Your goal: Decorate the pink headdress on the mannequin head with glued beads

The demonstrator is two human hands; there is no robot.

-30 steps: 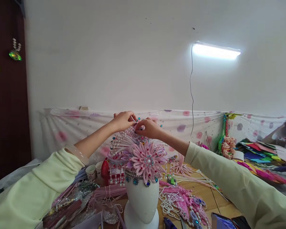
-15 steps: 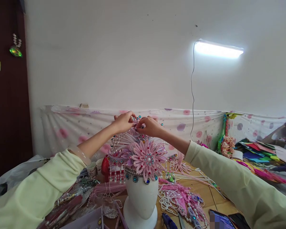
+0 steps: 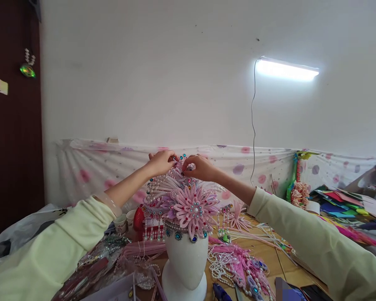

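Note:
A white foam mannequin head [image 3: 187, 263] stands upright in front of me and wears a pink headdress [image 3: 196, 209]. A large looped flower with a pearl centre, coloured gems and hanging pearl strands decorate it. At its top, my left hand [image 3: 163, 162] pinches part of the upper ornament with thumb and fingers together. Close beside it, my right hand [image 3: 199, 168] is also closed at the fingertips on the same upper part. What exactly lies between the fingertips is too small to make out. Blue gems [image 3: 183, 156] show just above and between the hands.
Pearl strands and pink tassels [image 3: 235, 263] lie right of the head, near phones [image 3: 315, 292]. A red basket [image 3: 155, 232], paper cups [image 3: 120, 223] and plastic-wrapped pieces [image 3: 90, 267] are on the left. Coloured sheets [image 3: 338, 200] are piled far right.
My right hand has moved slightly right and down, so the fingertips are a little further apart. The camera view has shifted slightly. The mannequin head stays in place.

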